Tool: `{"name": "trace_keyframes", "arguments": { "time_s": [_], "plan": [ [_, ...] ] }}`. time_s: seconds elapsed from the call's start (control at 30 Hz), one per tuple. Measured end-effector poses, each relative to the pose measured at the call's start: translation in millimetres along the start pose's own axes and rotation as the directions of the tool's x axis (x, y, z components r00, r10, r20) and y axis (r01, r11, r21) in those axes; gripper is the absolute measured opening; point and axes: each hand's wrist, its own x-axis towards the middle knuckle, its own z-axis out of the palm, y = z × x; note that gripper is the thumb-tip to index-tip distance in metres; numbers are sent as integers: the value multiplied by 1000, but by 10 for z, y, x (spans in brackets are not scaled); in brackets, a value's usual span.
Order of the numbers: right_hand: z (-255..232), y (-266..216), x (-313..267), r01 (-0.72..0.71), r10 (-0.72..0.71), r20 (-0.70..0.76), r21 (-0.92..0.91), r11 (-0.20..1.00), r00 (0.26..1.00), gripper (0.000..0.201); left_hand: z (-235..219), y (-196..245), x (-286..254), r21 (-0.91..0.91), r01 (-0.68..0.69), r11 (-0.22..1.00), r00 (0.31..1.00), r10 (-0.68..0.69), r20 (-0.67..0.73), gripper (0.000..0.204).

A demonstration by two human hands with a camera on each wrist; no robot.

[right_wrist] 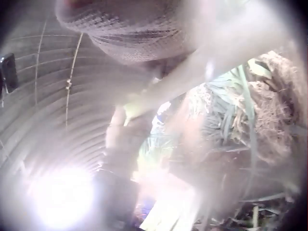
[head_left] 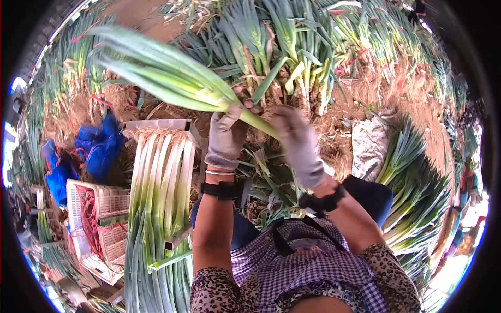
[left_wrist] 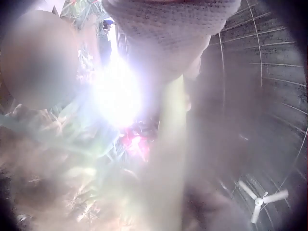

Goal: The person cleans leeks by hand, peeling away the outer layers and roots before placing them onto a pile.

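In the head view my gloved left hand (head_left: 227,133) grips a leek (head_left: 201,86) around its pale stalk, below where the leaves fan out. Its green leaves point to the upper left. My right hand (head_left: 300,143), also gloved and blurred by motion, curls over the lower stalk; the root end is hidden behind it. Seen from the left wrist, the pale stalk (left_wrist: 172,130) runs down from under the left glove (left_wrist: 173,33). From the right wrist, the blurred stalk (right_wrist: 207,72) passes below the right glove (right_wrist: 139,36).
Trimmed leeks (head_left: 162,182) lie in a metal rack (head_left: 162,125) at the left, beside a plastic basket (head_left: 99,227) with red ties. Blue cloth (head_left: 104,148) lies behind it. Leek bundles (head_left: 292,47) stand ahead; more leeks (head_left: 412,193) and a pale sack (head_left: 369,148) are at the right.
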Motion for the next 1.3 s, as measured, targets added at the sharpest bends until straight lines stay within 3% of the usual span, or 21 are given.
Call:
{"name": "trace_keyframes", "arguments": {
  "time_s": [0.03, 0.07, 0.1, 0.13, 0.17, 0.23, 0.27, 0.3, 0.33, 0.4, 0.47, 0.5, 0.53, 0.63, 0.73, 0.77, 0.87, 0.97, 1.13, 1.2, 1.3],
  "plan": [
    [190, -99, -4, 160, -172, 22, 270, 950, 985, 22, 48, -3, -20, 8, -17, 1000, 1000, 18, -17, 34],
    [289, -197, 32, 453, -455, -16, -54, 890, 890, 29, 62, 23, -51, 85, 32, 996, 995, -23, -98, 34],
    [320, -343, 50, 431, -436, 9, -161, 888, 900, 39, -27, 12, -53, 83, -14, 996, 996, 21, -90, 34],
    [388, -255, 35, 286, -286, 26, 4, 958, 958, 42, -122, 4, -57, 80, -59, 995, 994, 66, -85, 34],
    [307, -225, 73, 328, -331, 18, -184, 926, 943, 42, -111, 60, -68, -171, -11, 985, 1000, 14, 15, 38],
    [-13, 22, 166, 337, -324, 110, -470, 816, 940, 41, -275, 100, -37, -279, -1, 960, 1000, 8, 21, 37],
    [-149, 529, 274, 221, -192, 109, -553, 803, 975, 41, -211, 171, -72, -327, 30, 944, 998, -12, 57, 38],
    [-444, 854, 314, -24, 99, 84, -633, 774, 992, 39, -241, 218, -86, -316, 24, 948, 1000, -18, 24, 37],
    [-734, 1234, 276, -74, 50, -54, -776, 626, 997, 34, -236, 269, -109, -287, -3, 958, 1000, 8, 17, 40],
    [-1222, 1739, 196, -224, 60, -282, -594, 773, 958, 32, -196, 351, -106, -229, -50, 972, 998, 54, 10, 47],
    [-1381, 1131, 102, -10, -143, -233, -554, 832, 962, 30, -256, 365, -92, -208, -85, 974, 996, 87, 0, 39],
    [-1367, 967, 71, -20, -99, -246, -442, 897, 964, 28, -259, 353, -90, -185, -101, 978, 995, 97, -30, 37],
    [-1310, 951, 43, 111, -225, -262, -388, 915, 939, 27, -255, 339, -78, -160, -121, 980, 992, 112, -59, 35],
    [-1098, 415, -46, 256, -341, -112, -459, 851, 933, 42, -279, 275, -33, -116, -146, 982, 983, 131, -127, 29],
    [-951, 304, -73, 354, -379, 58, -511, 783, 923, 59, -393, 237, -16, -128, -128, 983, 979, 105, -173, 24],
    [-908, 315, -88, 305, -324, 52, -500, 810, 945, 55, -411, 237, -4, -241, -92, 966, 994, 77, -71, 24],
    [-897, 389, -83, 262, -266, 68, -516, 815, 962, 46, -335, 220, -45, -262, -60, 963, 998, 64, 6, 25],
    [-903, 499, -63, 258, -251, 80, -478, 839, 965, 38, -287, 221, -40, -33, -73, 997, 978, 65, -197, 29],
    [-928, 488, -45, 242, -242, 60, -454, 858, 968, 26, -152, 196, -61, 90, -48, 995, 950, 73, -303, 25],
    [-986, 508, -41, 49, -53, -18, -187, 981, 998, 22, -132, 211, -78, 133, -41, 990, 937, 84, -338, 23],
    [-1101, 465, 1, -243, 251, -65, 109, 964, 966, 18, -122, 241, -77, 213, -24, 977, 924, 103, -369, 22]
  ]
}}
